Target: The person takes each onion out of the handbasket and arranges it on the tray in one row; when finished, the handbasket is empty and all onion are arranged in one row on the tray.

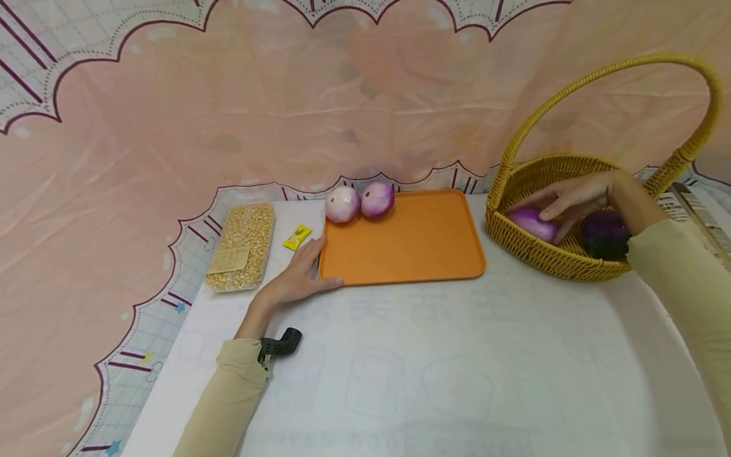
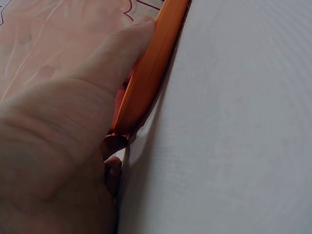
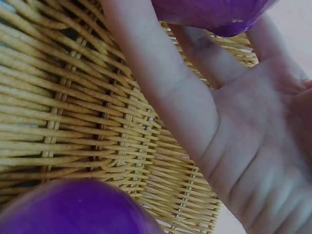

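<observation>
My right hand (image 1: 582, 197) reaches into the wicker basket (image 1: 548, 256) and grips a purple onion (image 1: 532, 222) between thumb and fingers. In the right wrist view that onion (image 3: 214, 12) sits among the fingers, against the woven wall. A second purple, round onion (image 3: 78, 209) lies lower in the basket, partly cut off by the frame. At the left near corner of the orange tray (image 1: 411, 247), my left hand (image 1: 297, 274) rests with extended fingers along the side and its thumb at the front edge. Two peeled onions, one pale (image 1: 342, 204) and one purplish (image 1: 377, 199), stand at the tray's back left.
A clear pack of corn kernels (image 1: 242, 244) lies left of the tray, with a small yellow packet (image 1: 297, 237) between them. The basket's tall handle (image 1: 605, 70) arches above the right arm. A patterned cloth (image 1: 285, 114) hangs behind the white table (image 1: 428, 362).
</observation>
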{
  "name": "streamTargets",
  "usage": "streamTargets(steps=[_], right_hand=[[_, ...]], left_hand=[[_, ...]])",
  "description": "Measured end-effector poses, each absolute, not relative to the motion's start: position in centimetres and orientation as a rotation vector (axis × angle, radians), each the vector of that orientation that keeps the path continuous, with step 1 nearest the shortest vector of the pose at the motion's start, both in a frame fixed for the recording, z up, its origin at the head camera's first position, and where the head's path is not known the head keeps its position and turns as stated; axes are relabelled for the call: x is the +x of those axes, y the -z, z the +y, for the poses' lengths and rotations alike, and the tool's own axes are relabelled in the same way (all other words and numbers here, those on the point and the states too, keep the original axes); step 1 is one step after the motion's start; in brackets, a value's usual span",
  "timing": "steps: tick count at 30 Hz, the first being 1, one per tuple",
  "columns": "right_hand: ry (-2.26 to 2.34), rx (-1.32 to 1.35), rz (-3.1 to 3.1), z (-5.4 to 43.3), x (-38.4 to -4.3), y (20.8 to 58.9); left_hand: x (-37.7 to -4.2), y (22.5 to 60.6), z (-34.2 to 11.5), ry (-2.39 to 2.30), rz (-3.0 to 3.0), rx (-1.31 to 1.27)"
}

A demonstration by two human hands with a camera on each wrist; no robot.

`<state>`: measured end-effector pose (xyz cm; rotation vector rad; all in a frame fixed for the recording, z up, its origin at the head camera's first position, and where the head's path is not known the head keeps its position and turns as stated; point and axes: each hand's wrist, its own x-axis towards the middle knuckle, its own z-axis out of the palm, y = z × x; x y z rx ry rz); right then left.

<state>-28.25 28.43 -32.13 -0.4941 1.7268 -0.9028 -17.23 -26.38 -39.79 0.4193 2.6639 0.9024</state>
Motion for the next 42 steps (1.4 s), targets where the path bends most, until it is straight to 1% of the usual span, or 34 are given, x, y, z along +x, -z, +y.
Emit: streamTargets(steps=[15, 30, 37, 42], right_hand=[[0.925, -0.489, 1.772, 28.5, -28.1, 33.0], [0.942, -0.469, 1.757, 27.6, -28.4, 32.9], [0.951, -0.529, 1.755, 27.7, -28.5, 32.4], [1.023, -0.53, 1.832, 28.2, -28.3, 31.3]], left_hand=[[-16.9, 39.9, -26.2, -0.904, 2.689, 0.456], [-16.8, 39.7, -26.2, -0.903, 2.686, 0.45], [-16.8, 39.8, -26.1, -0.894, 2.677, 0.428], [-16.7, 39.7, -26.0, -0.883, 2.683, 0.423]])
